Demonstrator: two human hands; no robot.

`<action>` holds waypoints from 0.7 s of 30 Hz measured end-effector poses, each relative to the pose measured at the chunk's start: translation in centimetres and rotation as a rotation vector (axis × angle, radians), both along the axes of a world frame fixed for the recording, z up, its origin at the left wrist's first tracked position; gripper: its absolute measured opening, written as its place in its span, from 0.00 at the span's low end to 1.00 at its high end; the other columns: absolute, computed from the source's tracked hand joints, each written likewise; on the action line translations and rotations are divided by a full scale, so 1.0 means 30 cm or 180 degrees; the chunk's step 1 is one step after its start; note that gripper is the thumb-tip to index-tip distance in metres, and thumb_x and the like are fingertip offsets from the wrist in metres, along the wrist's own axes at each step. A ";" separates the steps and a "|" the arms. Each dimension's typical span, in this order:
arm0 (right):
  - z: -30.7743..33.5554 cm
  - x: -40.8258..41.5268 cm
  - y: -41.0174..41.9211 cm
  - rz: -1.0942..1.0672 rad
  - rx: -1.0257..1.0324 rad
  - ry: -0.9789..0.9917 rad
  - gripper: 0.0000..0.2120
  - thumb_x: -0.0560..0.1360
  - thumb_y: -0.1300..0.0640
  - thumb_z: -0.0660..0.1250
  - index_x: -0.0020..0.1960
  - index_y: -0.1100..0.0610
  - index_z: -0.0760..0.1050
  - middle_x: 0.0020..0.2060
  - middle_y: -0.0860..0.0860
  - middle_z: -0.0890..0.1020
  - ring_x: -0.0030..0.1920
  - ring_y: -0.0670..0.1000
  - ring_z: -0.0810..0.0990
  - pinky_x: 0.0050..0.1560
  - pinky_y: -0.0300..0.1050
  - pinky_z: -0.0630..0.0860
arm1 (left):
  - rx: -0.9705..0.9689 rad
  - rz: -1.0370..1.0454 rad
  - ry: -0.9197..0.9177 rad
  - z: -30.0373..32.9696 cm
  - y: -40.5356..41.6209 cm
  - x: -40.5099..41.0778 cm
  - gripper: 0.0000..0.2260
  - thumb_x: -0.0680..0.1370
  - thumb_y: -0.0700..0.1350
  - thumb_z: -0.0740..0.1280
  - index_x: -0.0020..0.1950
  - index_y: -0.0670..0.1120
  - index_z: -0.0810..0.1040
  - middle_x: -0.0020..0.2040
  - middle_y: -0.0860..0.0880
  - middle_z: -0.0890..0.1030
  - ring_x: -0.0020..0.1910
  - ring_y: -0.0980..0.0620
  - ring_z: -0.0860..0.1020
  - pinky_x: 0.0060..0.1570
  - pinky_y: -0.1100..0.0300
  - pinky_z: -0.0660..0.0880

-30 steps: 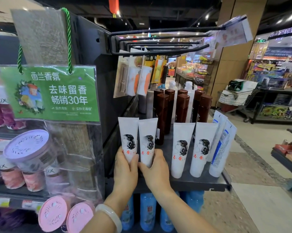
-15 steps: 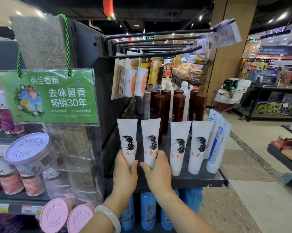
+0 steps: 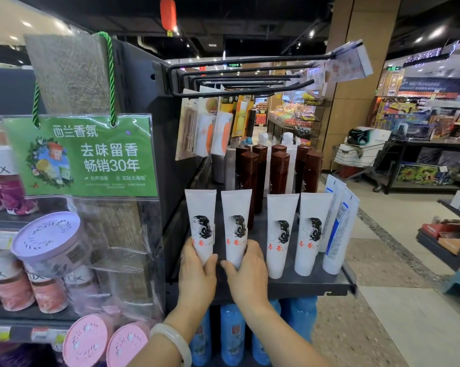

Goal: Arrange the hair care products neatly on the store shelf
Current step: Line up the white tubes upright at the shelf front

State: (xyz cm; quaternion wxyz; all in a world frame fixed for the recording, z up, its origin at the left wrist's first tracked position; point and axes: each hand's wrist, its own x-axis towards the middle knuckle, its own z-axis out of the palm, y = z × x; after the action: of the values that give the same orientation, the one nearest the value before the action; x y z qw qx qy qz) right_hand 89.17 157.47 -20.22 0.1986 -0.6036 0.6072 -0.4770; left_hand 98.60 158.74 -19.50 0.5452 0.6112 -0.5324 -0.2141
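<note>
Several white hair-cream tubes stand cap-down along the front of a dark shelf (image 3: 297, 286). My left hand (image 3: 195, 276) grips the bottom of the leftmost tube (image 3: 200, 221). My right hand (image 3: 246, 274) grips the bottom of the second tube (image 3: 236, 223). Both tubes stand upright, side by side with a small gap. Two more matching tubes (image 3: 280, 234) (image 3: 312, 231) stand to the right, then two white-and-blue tubes (image 3: 338, 229) leaning at the shelf's right end. Dark brown bottles (image 3: 278, 170) stand in rows behind.
Black peg hooks (image 3: 239, 78) jut out above the shelf, with hanging packets (image 3: 207, 131) below them. Blue bottles (image 3: 231, 335) fill the shelf underneath. A green sign (image 3: 80, 154) and a clear bag of round air fresheners (image 3: 49, 242) hang at left. An aisle runs along the right.
The second tube has been stood more upright and shifted slightly right, away from the leftmost tube. Both hands stay at the tubes' bases.
</note>
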 end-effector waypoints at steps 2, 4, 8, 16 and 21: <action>0.002 0.000 0.000 -0.0005 -0.0004 0.0001 0.20 0.69 0.57 0.72 0.57 0.55 0.66 0.53 0.51 0.76 0.55 0.51 0.74 0.57 0.49 0.74 | 0.0021 0.0055 -0.0008 -0.001 -0.002 -0.002 0.27 0.75 0.41 0.65 0.71 0.46 0.59 0.64 0.47 0.69 0.61 0.49 0.70 0.58 0.53 0.69; 0.005 0.000 0.003 0.0014 0.0020 -0.0056 0.22 0.69 0.57 0.72 0.59 0.55 0.67 0.54 0.50 0.76 0.56 0.51 0.74 0.58 0.49 0.74 | -0.0064 0.0230 0.0033 -0.006 0.008 -0.006 0.30 0.74 0.41 0.67 0.72 0.45 0.57 0.68 0.44 0.64 0.66 0.47 0.66 0.64 0.51 0.66; 0.001 -0.022 0.052 0.0223 -0.0151 -0.0105 0.25 0.68 0.57 0.73 0.61 0.53 0.67 0.54 0.48 0.74 0.57 0.47 0.73 0.60 0.45 0.73 | -0.0980 0.0450 0.0010 -0.013 0.053 -0.025 0.26 0.73 0.48 0.64 0.68 0.40 0.63 0.64 0.45 0.67 0.66 0.50 0.65 0.65 0.59 0.62; -0.036 -0.300 0.172 -0.0637 -0.0966 -0.0374 0.20 0.69 0.66 0.72 0.49 0.46 0.69 0.44 0.51 0.78 0.40 0.47 0.78 0.42 0.36 0.74 | -0.1105 -0.0501 -0.0179 -0.038 0.088 -0.202 0.18 0.71 0.55 0.64 0.60 0.54 0.69 0.55 0.62 0.70 0.54 0.64 0.72 0.56 0.72 0.68; -0.028 -0.389 0.166 -0.0703 -0.0366 -0.0199 0.24 0.71 0.60 0.71 0.64 0.59 0.67 0.55 0.51 0.74 0.37 0.44 0.76 0.44 0.39 0.71 | -0.0194 -0.0523 -0.0134 -0.038 0.061 -0.317 0.32 0.69 0.50 0.72 0.69 0.47 0.64 0.64 0.53 0.70 0.64 0.56 0.68 0.64 0.60 0.66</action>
State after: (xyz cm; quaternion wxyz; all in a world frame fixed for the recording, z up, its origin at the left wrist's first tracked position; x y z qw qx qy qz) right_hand 77.51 162.46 -21.05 0.1288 -0.5283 0.6352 -0.5485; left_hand 89.10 160.55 -20.65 0.5328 0.5529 -0.5983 -0.2289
